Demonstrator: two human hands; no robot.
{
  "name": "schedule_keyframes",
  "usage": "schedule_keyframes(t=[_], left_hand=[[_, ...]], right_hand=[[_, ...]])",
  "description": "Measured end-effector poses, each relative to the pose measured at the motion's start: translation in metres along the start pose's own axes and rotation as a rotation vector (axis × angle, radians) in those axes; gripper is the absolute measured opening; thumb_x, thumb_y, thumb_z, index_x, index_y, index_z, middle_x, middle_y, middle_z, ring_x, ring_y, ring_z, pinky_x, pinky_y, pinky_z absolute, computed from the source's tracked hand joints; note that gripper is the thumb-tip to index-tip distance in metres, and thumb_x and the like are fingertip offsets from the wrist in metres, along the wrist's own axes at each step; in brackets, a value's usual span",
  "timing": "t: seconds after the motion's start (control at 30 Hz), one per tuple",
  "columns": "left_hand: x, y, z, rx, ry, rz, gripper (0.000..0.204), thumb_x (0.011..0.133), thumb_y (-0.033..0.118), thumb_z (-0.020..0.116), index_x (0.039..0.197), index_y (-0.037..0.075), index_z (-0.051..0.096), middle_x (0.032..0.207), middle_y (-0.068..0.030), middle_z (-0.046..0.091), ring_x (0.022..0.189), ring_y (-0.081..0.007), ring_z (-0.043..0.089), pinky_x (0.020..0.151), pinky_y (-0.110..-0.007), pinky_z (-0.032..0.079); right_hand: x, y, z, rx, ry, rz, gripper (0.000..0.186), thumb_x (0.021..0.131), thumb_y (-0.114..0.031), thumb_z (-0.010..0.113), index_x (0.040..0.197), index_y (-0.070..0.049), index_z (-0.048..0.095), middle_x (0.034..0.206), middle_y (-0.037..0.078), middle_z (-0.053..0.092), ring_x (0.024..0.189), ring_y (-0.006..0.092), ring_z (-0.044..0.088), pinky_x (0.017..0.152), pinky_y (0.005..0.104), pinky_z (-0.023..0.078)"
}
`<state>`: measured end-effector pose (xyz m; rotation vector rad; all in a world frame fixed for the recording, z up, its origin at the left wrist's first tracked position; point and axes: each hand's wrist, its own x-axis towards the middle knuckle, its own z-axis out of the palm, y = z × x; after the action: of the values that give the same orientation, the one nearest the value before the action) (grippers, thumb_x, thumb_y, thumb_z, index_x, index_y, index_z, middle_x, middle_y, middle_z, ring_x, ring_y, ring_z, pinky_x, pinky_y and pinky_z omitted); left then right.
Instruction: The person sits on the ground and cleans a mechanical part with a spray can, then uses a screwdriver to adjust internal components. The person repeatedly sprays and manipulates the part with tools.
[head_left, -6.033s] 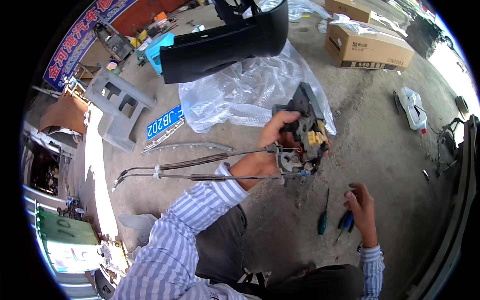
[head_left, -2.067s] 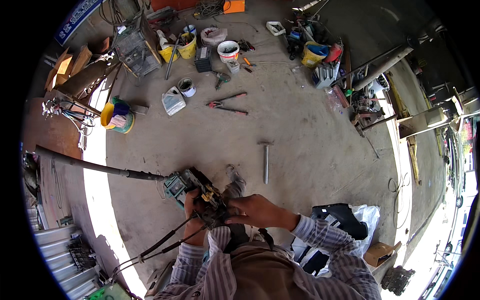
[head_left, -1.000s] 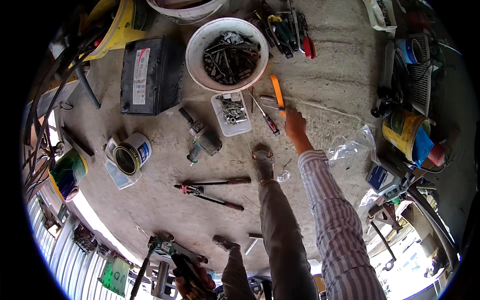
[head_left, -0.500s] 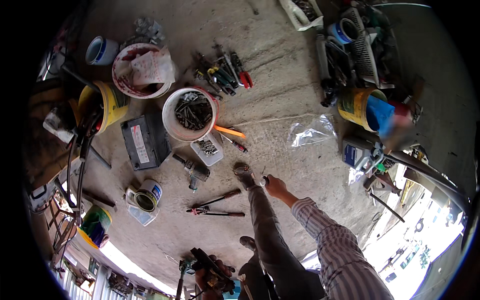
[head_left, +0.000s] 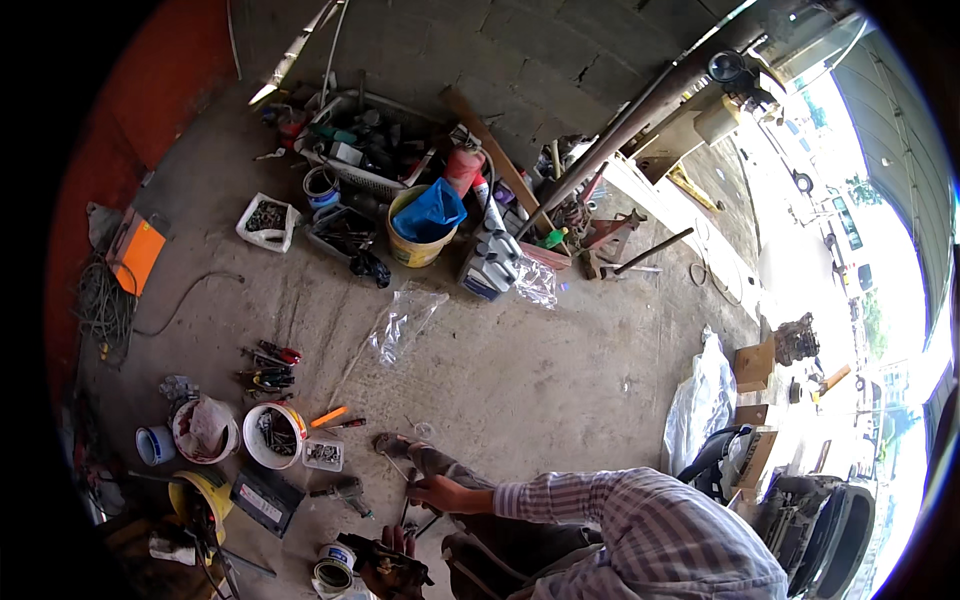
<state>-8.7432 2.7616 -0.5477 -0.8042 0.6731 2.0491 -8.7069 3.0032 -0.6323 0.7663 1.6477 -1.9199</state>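
Observation:
My right hand (head_left: 440, 494), in a striped sleeve, is closed above my outstretched leg. A thin, pale rod shows near its fingers; what the hand holds is too small to make out. Lower down, the fingers of my left hand (head_left: 398, 541) curl round a dark, blocky part (head_left: 392, 571), its kind unclear. Close by lies a pistol-shaped power tool (head_left: 347, 492) on the concrete floor. A long-handled cutter (head_left: 428, 522) is partly hidden beneath my right hand. An open paint can (head_left: 334, 567) stands left of my left hand.
A bucket of bolts (head_left: 275, 436), a small tray of hardware (head_left: 324, 456), a black battery (head_left: 267, 502) and hand tools (head_left: 268, 370) sit at the left. Farther off are a yellow bucket (head_left: 420, 245), a red extinguisher (head_left: 463, 168) and a plastic sheet (head_left: 405, 322).
The view has swung to the right, bringing in the back wall, the bright opening and my striped shoulder. My right hand stays closed near my leg; the left still grips the dark part.

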Motion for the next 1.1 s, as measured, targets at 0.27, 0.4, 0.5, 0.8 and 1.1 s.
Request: schedule_keyframes(t=[0.27, 0.4, 0.5, 0.8, 1.1], left_hand=[[-0.058, -0.161, 0.073, 0.282, -0.03, -0.227, 0.08, 0.088, 0.045, 0.056, 0.152, 0.004, 0.032, 0.155, -0.0123, 0.036, 0.143, -0.0403, 0.024, 0.117, -0.054, 0.018], [-0.05, -0.227, 0.147, 0.442, -0.21, -0.394, 0.067, 0.09, 0.045, 0.053, 0.142, 0.004, 0.043, 0.137, -0.0152, 0.049, 0.118, -0.0372, 0.043, 0.099, -0.05, 0.035], [-0.038, -0.271, 0.19, 0.587, -0.383, -0.534, 0.059, 0.092, 0.045, 0.051, 0.134, 0.004, 0.051, 0.124, -0.0175, 0.058, 0.1, -0.0349, 0.057, 0.086, -0.046, 0.049], [0.008, -0.559, 0.405, 0.638, -0.358, -0.579, 0.053, 0.086, 0.04, 0.059, 0.123, 0.001, 0.06, 0.103, -0.018, 0.068, 0.084, -0.0287, 0.067, 0.074, -0.041, 0.058], [0.05, -0.71, 0.532, 0.606, -0.505, -0.821, 0.053, 0.097, 0.031, 0.051, 0.144, 0.006, 0.043, 0.141, -0.0216, 0.052, 0.103, -0.0248, 0.068, 0.088, -0.039, 0.058]], right_hand=[[-0.23, 0.004, -0.032, 0.527, 0.083, -0.125, 0.058, 0.1, -0.052, 0.051, 0.136, -0.008, 0.055, 0.093, 0.007, 0.062, 0.072, 0.0177, 0.068, 0.054, 0.0326, 0.06], [-0.305, 0.03, -0.107, 0.62, 0.026, -0.244, 0.056, 0.102, -0.052, 0.05, 0.127, -0.003, 0.061, 0.075, -0.001, 0.057, 0.066, 0.0113, 0.061, 0.061, 0.0283, 0.054], [-0.355, 0.037, -0.17, 0.706, 0.06, -0.266, 0.052, 0.102, -0.049, 0.05, 0.121, -0.002, 0.062, 0.069, -0.003, 0.055, 0.064, 0.0088, 0.056, 0.062, 0.0283, 0.053], [-0.508, 0.072, -0.453, 0.809, 0.467, -0.373, 0.034, 0.102, -0.029, 0.055, 0.117, 0.001, 0.063, 0.108, 0.007, 0.068, 0.093, 0.0157, 0.065, 0.082, 0.0306, 0.053], [-0.646, 0.084, -0.626, 0.701, 1.067, -0.403, 0.029, 0.103, -0.017, 0.051, 0.122, 0.003, 0.058, 0.065, -0.003, 0.05, 0.053, 0.005, 0.044, 0.049, 0.0223, 0.036]])
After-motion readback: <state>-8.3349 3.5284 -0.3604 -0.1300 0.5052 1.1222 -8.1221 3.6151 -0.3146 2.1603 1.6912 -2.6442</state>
